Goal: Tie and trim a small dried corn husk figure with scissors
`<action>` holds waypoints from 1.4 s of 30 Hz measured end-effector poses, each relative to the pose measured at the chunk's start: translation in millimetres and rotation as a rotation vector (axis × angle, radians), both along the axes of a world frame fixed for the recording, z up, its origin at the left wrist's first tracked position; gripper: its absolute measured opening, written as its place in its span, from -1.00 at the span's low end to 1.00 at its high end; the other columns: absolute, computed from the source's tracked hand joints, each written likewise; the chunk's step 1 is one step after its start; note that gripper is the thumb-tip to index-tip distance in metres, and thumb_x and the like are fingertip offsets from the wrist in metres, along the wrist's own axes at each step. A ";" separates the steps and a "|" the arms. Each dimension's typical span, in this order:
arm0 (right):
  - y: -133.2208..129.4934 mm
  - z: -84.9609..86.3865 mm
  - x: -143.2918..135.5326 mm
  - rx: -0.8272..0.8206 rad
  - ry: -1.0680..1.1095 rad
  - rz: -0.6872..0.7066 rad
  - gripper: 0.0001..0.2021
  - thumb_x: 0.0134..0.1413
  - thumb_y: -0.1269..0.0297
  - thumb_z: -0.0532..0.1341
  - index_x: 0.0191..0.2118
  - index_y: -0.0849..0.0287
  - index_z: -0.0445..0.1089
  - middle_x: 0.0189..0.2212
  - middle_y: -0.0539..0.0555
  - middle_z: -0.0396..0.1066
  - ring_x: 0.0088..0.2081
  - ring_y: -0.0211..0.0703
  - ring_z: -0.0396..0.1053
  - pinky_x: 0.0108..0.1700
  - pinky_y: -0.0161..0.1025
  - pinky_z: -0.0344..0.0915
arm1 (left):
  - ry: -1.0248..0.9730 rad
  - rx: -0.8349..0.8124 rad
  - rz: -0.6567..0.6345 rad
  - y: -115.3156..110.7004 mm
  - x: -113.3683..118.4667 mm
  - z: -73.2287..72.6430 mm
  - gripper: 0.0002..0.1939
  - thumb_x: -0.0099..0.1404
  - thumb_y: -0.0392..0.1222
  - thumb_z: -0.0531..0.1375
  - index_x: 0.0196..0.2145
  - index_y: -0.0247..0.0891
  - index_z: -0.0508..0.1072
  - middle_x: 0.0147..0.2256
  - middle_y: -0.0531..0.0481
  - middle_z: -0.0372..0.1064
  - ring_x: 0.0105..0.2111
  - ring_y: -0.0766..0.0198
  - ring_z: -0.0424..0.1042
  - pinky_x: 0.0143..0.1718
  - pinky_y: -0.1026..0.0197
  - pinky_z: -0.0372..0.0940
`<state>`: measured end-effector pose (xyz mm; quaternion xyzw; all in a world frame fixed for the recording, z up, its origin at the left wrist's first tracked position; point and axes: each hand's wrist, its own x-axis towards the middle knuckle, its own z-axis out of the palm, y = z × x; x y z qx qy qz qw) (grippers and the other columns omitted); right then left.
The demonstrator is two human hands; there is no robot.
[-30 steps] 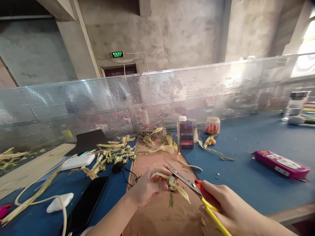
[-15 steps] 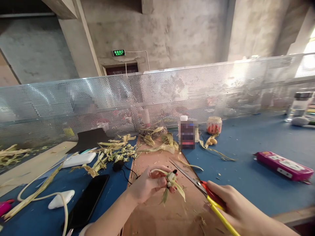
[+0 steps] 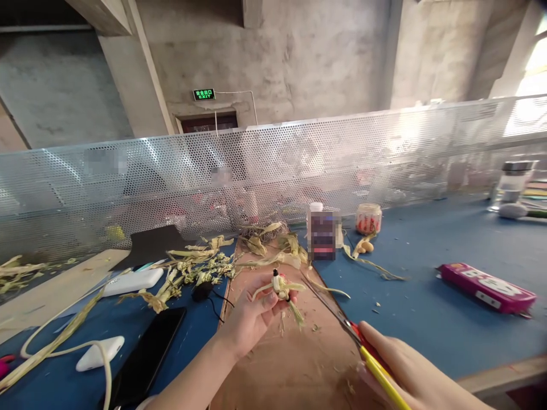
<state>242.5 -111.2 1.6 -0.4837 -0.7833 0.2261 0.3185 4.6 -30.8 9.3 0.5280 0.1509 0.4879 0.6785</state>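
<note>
Pinching a small bundle of dried husk [image 3: 281, 288] between thumb and curled fingers, the left hand [image 3: 255, 310] is partly closed over the brown board [image 3: 273, 364], with the bundle's dark tip pointing up and a frayed pale end hanging down at the right. The right hand [image 3: 395, 356] is closed around the red and yellow handles of the scissors [image 3: 347, 323], whose blades slant up and to the left, close together, their tips near the bundle but apart from it. Loose strips and scraps of husk [image 3: 200, 266] lie in a heap at the left of the board, and more husk [image 3: 294, 245] lies across its far end. On the blue table [image 3: 431, 228] to the left are a black phone [image 3: 147, 356], a white case [image 3: 100, 353], a pale cable [image 3: 64, 348], a long white device [image 3: 134, 282], a black sheet [image 3: 156, 242] and a dark round thing [image 3: 201, 291] with a thin cord. To the right of the board stand a white-capped bottle [image 3: 317, 208], its front blurred out, and an open jar [image 3: 368, 218]; farther right lie a magenta pouch [image 3: 486, 287] and, behind it, a clear bottle [image 3: 510, 187] stands upright. A perforated metal screen [image 3: 273, 171] runs along the back.
</note>
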 end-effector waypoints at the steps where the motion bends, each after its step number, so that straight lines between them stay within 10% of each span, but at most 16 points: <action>1: -1.8 1.1 -1.8 -0.008 0.009 0.006 -0.62 0.04 -0.12 -0.02 -0.41 0.09 0.28 -0.52 0.04 0.41 -0.53 -0.21 0.28 -0.46 -0.33 0.24 | -0.009 -0.002 0.005 0.3 -0.2 -0.5 -0.77 0.11 -0.24 0.25 -0.22 -0.26 0.43 -0.28 -0.09 0.46 -0.22 0.17 0.43 -0.13 0.16 0.26; 31: 11.1 -29.3 -15.8 -0.162 0.069 0.149 -0.70 0.12 0.01 -0.02 -0.46 0.14 0.11 -0.57 -0.10 0.12 -0.52 -0.33 -0.02 -0.48 -0.36 -0.01 | 0.138 -0.021 0.072 -4.7 1.7 -5.3 -0.72 0.01 -0.30 0.31 -0.28 -0.20 0.40 -0.29 0.04 0.38 -0.23 0.14 0.43 -0.05 0.03 0.21; 42: 7.1 -7.0 -17.4 -0.236 0.134 0.177 -0.56 -0.01 -0.19 -0.02 -0.46 0.14 0.19 -0.56 -0.04 0.23 -0.52 -0.30 0.06 -0.47 -0.35 0.09 | 0.253 0.055 0.120 -6.7 2.2 0.7 -0.77 0.02 -0.33 0.29 -0.33 -0.21 0.38 -0.34 0.05 0.36 -0.29 0.23 0.42 -0.15 0.17 0.20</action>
